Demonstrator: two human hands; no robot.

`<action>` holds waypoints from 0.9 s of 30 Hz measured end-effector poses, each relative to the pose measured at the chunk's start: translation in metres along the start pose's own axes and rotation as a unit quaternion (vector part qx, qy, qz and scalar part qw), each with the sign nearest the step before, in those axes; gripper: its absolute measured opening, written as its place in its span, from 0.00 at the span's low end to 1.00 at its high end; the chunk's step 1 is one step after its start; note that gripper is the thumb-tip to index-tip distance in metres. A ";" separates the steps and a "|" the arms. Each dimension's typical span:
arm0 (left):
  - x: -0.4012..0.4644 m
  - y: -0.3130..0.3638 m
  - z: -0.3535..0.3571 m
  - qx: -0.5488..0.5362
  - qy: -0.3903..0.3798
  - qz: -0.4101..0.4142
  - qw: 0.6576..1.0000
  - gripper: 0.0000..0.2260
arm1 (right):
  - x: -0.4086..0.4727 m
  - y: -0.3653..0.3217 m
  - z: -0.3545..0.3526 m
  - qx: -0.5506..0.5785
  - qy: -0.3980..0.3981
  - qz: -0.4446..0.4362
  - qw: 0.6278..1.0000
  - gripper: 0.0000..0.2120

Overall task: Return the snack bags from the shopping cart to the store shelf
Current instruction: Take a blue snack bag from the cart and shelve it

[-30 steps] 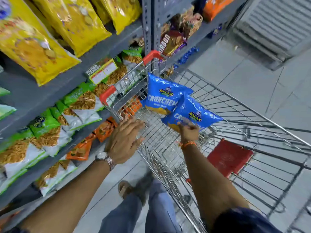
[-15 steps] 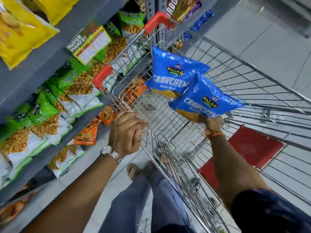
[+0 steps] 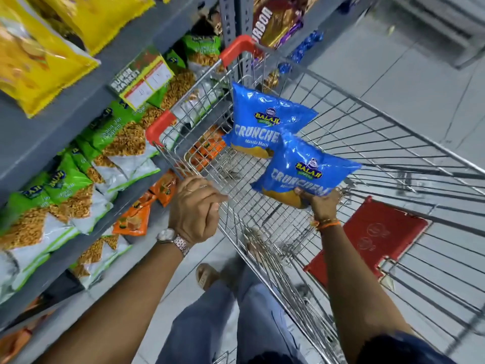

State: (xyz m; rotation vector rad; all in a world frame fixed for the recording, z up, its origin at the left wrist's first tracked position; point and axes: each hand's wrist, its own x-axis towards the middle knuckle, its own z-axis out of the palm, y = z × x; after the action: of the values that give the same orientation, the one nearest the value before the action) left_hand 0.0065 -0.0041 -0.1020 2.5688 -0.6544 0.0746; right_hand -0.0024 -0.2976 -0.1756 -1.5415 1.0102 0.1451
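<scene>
**Two blue bags up over the cart**

Two blue bags (image 3: 288, 145) in my right hand (image 3: 319, 202), pinched by their lower edges, raised above the cart (image 3: 367, 143) basket. The rear bag's bottom corner is hidden behind the front one, so I can't tell whether my fingers reach both or only the near one. My palm is covered by the bag; only knuckles and thumb show. Right arm runs straight up from the lower frame edge, orange thread at the wrist.

My left hand (image 3: 195, 208) is curled closed on the cart's near wire rim, watch (image 3: 173, 240) on the wrist, forearm angling in from bottom left.

Bags are glossy, puffed, pillow-shaped foil. Cart is bright wire grid with red plastic corner caps and a red flap (image 3: 372, 237). Beside it, the grey metal shelf (image 3: 52, 137) carries green bags (image 3: 65, 185), orange packs (image 3: 133, 219) below, yellow bags (image 3: 39, 56) above, their tops cut off by the frame. Shelf edges are blurred.
</scene>
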 end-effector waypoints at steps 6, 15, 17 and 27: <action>-0.005 0.004 -0.033 0.063 -0.084 -0.038 0.994 0.17 | -0.036 -0.019 -0.011 -0.003 -0.048 -0.138 0.989 0.24; -0.001 0.036 -0.200 0.122 0.149 -0.067 0.979 0.20 | -0.147 -0.179 0.013 0.054 -0.130 -0.303 0.943 0.20; -0.001 0.043 -0.247 0.146 0.205 -0.058 0.966 0.20 | -0.177 -0.222 0.022 0.079 -0.162 -0.344 0.921 0.21; -0.031 0.034 -0.418 0.300 0.411 -0.050 0.859 0.19 | -0.313 -0.406 0.059 0.168 -0.330 -0.523 0.768 0.20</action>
State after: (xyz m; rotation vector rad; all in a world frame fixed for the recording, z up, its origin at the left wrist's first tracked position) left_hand -0.0100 0.1792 0.2761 2.7223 -0.1561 1.4515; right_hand 0.0989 -0.1316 0.3030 -1.3483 -0.4402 -0.2647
